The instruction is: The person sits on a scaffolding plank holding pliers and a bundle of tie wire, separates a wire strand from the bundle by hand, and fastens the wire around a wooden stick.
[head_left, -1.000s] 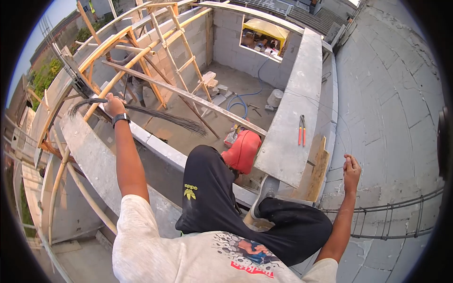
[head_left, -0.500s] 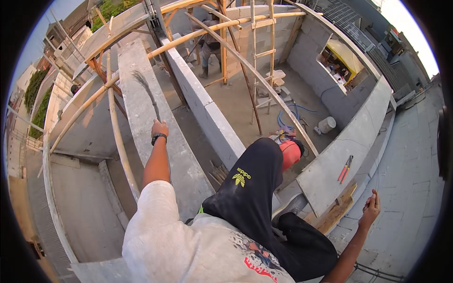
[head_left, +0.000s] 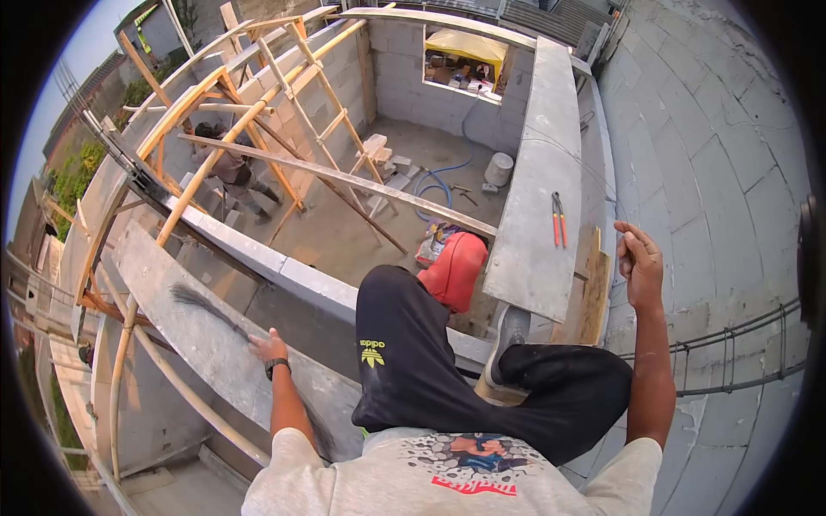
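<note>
On the left plank [head_left: 146, 258], a bundle of thin dark wires [head_left: 202, 301] lies under my left hand [head_left: 269, 347], its strands running out past both sides of the hand. The fingers of that hand are partly spread; whether they still grip the bundle is unclear. My right hand [head_left: 639, 262] is raised beside the right board, fingers bent together around a thin wire that is barely visible. Pliers with red handles [head_left: 558, 220] rest on the grey board [head_left: 538, 163] to the right.
A red object [head_left: 456, 271] is beside my knee. Bamboo poles and a wooden ladder [head_left: 331, 125] stand ahead. Another person [head_left: 232, 172] works below at the left. A white bucket [head_left: 498, 169] and blue hose are on the floor. Steel rebar [head_left: 731, 344] lies right.
My left hand has come back toward my body and lowered the wire bundle onto the plank. My right hand is raised higher. The view has swung right and back.
</note>
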